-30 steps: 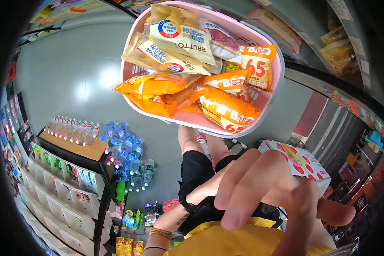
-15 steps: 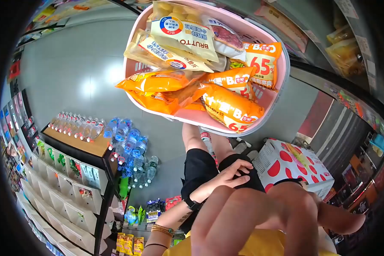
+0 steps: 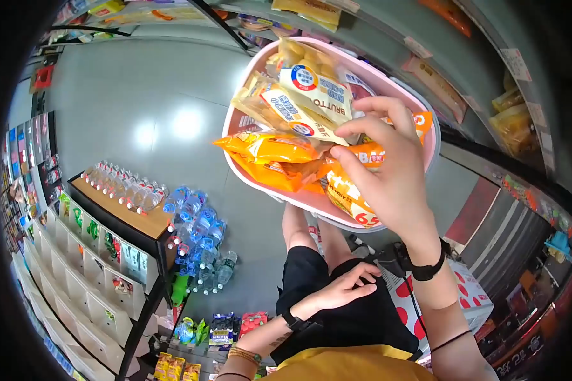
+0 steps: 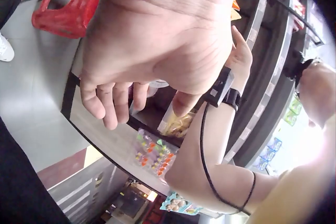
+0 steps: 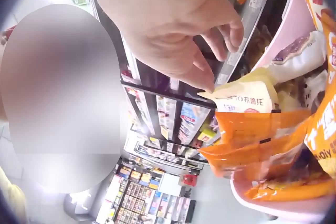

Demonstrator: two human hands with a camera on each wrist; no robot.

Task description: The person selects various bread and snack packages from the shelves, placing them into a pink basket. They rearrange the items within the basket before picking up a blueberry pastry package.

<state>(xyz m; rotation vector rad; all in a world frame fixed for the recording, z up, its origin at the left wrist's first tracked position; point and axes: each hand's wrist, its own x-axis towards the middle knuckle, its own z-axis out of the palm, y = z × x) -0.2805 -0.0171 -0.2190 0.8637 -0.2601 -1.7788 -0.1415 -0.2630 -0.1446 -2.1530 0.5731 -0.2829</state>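
Note:
A pink basket (image 3: 393, 79) full of packaged food stands in front of me in the head view. Over it reaches my right hand (image 3: 391, 168), fingers spread and slightly bent, thumb apart, with the tips right at the cream bread bags (image 3: 327, 92). In the right wrist view the thumb tip overlaps the corner of a cream bag (image 5: 247, 98). Below the hand lie orange "BAO" bags (image 3: 346, 193), partly hidden by it, and shiny orange bags (image 3: 270, 149). My left hand (image 3: 344, 287) rests on my lap on black shorts, its fingers loosely bent.
Shelves with packed goods (image 3: 433, 86) run along the right, close to the basket. Bottled water (image 3: 203, 228) stands on the floor at left, beside a wooden-topped rack (image 3: 121, 213). A white box with red dots (image 3: 470, 292) sits at lower right. A red basket (image 4: 68, 11) appears in the left wrist view.
My right hand has moved from close before the camera up over the basket, fingertips at the cream bags. The basket sits lower and further right in view. The left hand stays on the lap.

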